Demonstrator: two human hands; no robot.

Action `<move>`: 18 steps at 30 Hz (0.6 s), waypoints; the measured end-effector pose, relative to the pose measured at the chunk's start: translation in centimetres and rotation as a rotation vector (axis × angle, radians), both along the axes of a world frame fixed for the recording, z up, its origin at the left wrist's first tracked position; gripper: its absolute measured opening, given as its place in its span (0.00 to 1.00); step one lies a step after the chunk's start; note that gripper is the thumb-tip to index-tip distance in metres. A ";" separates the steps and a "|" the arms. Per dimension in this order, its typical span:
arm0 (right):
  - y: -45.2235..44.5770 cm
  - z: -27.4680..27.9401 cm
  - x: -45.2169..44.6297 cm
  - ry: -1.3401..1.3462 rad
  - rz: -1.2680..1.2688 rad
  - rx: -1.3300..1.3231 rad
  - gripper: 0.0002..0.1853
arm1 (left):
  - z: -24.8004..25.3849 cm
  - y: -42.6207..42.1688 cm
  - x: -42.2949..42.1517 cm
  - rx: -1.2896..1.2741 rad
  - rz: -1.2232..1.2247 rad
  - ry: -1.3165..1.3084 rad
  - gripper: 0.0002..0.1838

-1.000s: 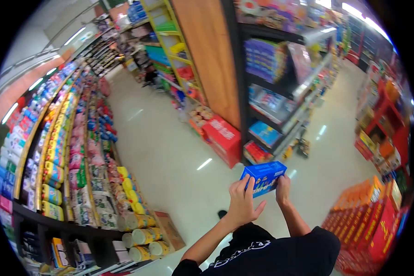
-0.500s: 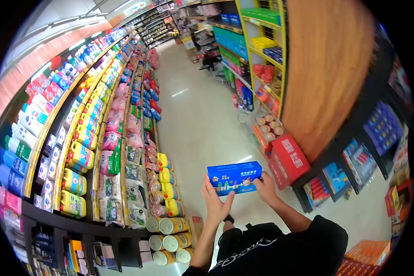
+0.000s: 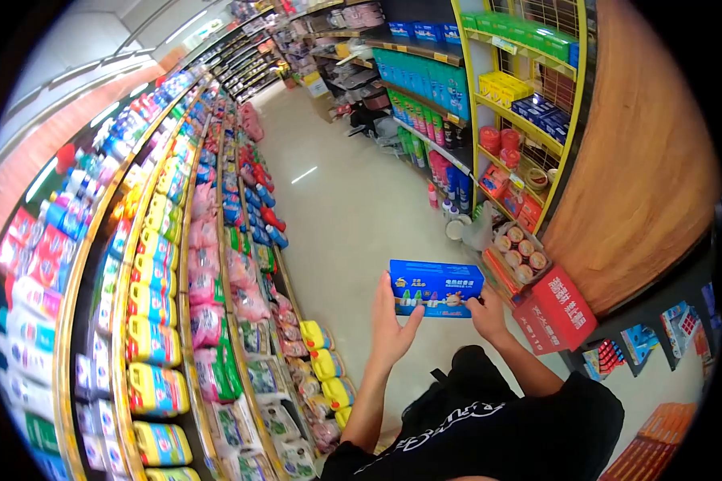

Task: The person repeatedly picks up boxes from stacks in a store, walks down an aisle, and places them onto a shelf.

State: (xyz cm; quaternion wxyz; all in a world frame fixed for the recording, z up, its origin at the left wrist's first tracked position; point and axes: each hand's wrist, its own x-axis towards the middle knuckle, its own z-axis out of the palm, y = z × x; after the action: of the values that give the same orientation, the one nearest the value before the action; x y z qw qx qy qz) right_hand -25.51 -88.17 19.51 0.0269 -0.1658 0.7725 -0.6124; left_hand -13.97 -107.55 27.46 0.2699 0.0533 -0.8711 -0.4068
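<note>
A blue carton of electric mosquito repellent liquid (image 3: pixel 435 290) is held out in front of my body, above the aisle floor. Its printed long side, with small coloured bottles pictured on it, faces up toward me. My left hand (image 3: pixel 396 330) grips the left end, thumb over the lower front edge and fingers up along the side. At the other end, my right hand (image 3: pixel 490 316) is closed on the lower right corner, its thumb against the front face. The carton's underside and some fingers are hidden.
Shelves of detergent jugs (image 3: pixel 150 341) and pink bags (image 3: pixel 206 325) run along my left. To the right stand a yellow rack (image 3: pixel 475 88) of boxed goods, a red carton (image 3: pixel 557 309) on the floor and a wood panel (image 3: pixel 634 176). The tiled aisle (image 3: pixel 329 188) stretches ahead.
My view has shifted, bringing the yellow rack and left shelves nearer. Both hands still hold the carton, which now appears a little farther right and higher in the picture.
</note>
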 end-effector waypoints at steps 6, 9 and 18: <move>-7.8 -0.3 -12.5 -0.142 -0.030 0.065 0.14 | -2.1 -10.2 -11.9 0.078 -0.081 -0.158 0.45; -13.0 0.6 -19.2 -0.075 -0.021 0.066 0.14 | -2.9 -14.5 -18.4 0.207 -0.051 -0.173 0.45; -30.4 2.7 -36.0 0.018 0.096 0.046 0.24 | -5.7 -28.6 -34.1 0.602 0.302 0.056 0.36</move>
State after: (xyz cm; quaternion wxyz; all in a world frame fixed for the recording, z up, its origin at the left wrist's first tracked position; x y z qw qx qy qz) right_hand -61.53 -118.58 22.19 0.0532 -0.2073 0.7778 -0.5909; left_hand -48.10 -136.17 21.79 0.3231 0.2479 -0.6864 -0.6025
